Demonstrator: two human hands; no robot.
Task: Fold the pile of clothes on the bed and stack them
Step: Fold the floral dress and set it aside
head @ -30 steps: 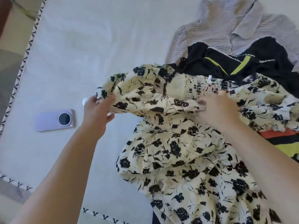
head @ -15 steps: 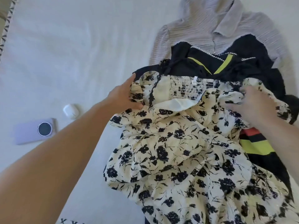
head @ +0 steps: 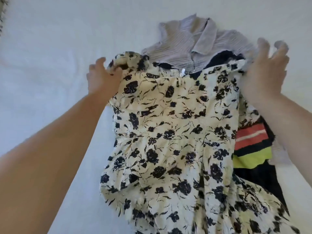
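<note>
Floral dress (head: 170, 132) between left grip (head: 103, 78) clutching its sleeve and splayed right grip (head: 265, 71).

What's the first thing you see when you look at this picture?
A cream dress with black flowers fills the middle, spread over other clothes on the white bed. The left hand grips its top corner. Bright red and green stripes peek out on its right.
</note>
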